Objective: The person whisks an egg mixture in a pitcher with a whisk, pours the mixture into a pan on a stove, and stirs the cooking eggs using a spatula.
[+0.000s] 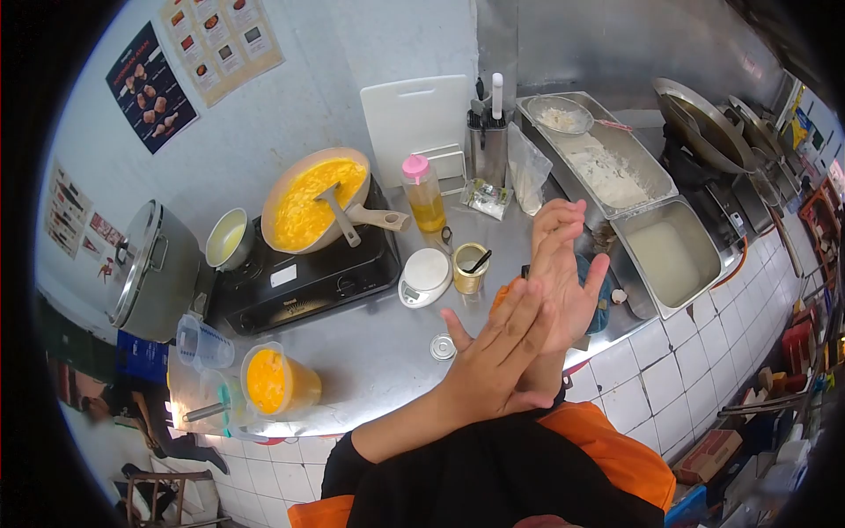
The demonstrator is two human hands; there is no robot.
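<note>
My left hand (497, 352) lies with its fingers stretched out against the heel and wrist of my right hand (568, 290). The right hand is raised with palm showing and fingers apart. Neither holds anything that I can see. Near them on the steel counter are a small open tin (469, 275) with a dark-handled utensil in it, a white kitchen scale (426, 275) and a round metal lid (443, 347). Further left, a pan (352, 224) of yellow egg-like food with a spatula (339, 216) resting in it sits on a black gas stove (308, 286).
A pitcher of yellow-orange liquid (280, 383) stands near the front edge. Behind are a pink-capped oil bottle (424, 195), white cutting board (414, 119) and knife holder (488, 151). Right are a flour tray (607, 172), a tray of whitish liquid (669, 260) and a wok (704, 123).
</note>
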